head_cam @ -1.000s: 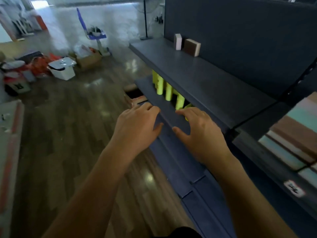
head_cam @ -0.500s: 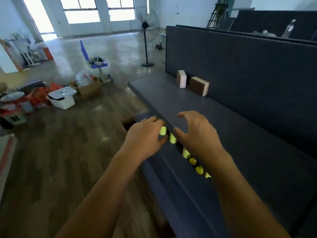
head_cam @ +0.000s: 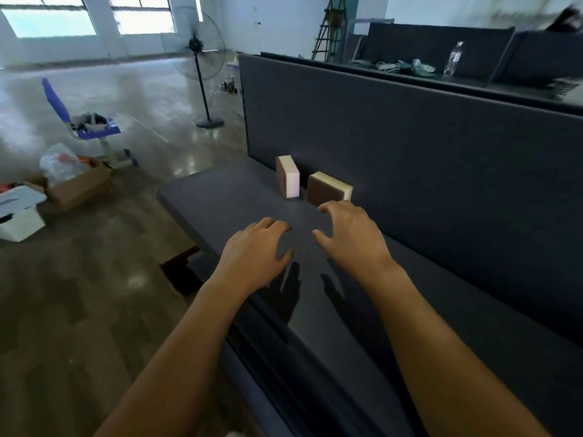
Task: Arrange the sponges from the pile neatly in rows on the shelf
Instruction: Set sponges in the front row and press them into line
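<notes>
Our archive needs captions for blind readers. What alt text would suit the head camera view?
A person's left hand and right hand, both empty with fingers loosely curled, hover over a dark shelf near two sponges standing by its back panel: a pale pink sponge and, beside it, a brown sponge.

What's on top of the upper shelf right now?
A pink sponge and a brown sponge, standing on edge. The right hand hides the brown one's lower edge.
</notes>
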The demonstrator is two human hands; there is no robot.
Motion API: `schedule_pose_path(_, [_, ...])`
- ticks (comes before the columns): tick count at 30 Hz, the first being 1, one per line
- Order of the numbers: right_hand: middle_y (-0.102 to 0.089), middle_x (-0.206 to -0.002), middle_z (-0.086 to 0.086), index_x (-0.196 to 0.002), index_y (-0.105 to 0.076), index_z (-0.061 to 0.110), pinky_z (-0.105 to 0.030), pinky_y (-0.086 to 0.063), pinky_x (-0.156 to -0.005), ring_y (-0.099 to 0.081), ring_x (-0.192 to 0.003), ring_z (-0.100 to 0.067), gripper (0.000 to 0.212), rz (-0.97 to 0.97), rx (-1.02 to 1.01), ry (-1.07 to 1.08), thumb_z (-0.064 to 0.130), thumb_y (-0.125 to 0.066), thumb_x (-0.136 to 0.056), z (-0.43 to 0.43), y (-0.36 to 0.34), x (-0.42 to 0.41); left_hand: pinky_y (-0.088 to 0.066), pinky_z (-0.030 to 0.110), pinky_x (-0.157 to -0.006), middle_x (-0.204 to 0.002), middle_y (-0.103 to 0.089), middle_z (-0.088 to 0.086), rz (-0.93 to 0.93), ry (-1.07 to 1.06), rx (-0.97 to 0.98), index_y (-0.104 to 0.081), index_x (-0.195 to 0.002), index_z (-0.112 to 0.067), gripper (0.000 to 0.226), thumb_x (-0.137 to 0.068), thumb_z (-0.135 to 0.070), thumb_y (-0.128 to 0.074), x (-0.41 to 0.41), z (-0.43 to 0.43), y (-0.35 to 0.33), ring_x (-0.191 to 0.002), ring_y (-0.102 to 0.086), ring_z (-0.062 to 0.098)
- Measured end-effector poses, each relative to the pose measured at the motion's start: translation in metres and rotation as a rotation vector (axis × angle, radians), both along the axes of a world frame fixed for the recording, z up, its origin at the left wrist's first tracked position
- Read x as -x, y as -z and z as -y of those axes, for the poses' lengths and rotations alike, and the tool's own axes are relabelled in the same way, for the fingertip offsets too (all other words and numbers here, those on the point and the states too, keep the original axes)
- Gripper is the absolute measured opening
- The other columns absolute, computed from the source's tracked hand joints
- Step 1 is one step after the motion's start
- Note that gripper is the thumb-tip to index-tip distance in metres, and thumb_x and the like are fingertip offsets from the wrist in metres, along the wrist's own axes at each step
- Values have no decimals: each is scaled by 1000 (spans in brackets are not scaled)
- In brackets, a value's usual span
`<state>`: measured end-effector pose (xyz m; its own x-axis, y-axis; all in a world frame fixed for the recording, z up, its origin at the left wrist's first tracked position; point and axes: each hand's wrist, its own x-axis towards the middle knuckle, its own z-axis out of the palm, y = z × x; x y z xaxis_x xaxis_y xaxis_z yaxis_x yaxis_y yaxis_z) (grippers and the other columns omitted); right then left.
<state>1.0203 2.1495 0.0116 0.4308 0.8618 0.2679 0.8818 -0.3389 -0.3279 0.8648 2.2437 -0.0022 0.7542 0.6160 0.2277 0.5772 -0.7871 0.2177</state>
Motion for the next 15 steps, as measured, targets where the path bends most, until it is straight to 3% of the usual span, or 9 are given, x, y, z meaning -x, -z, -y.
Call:
schedule_pose_path(9, [-54,-130,-5,-131,-52,17,-40,-45,-94,-52,-116,-25,44,47,9,230,30,-64,-90,-90,-1,-40,-49,35,-79,-116,-56,-5,-4,195,-11,-54,-127,-23,40,-90,-38,-57,-49,-125,-2,-101,-57,17])
schedule_pose_path(15, [-52,-133,-6,-137,-46,18,-39,-40,-95,-47,-120,-26,53,65,143,372,32,-65,-88,-142,9,-55,-46,32,-81,-127,-51,-4,10,269,-82,-50,-132,-23,47,-88,-32,-62,-77,-199,-9,-109,-55,19])
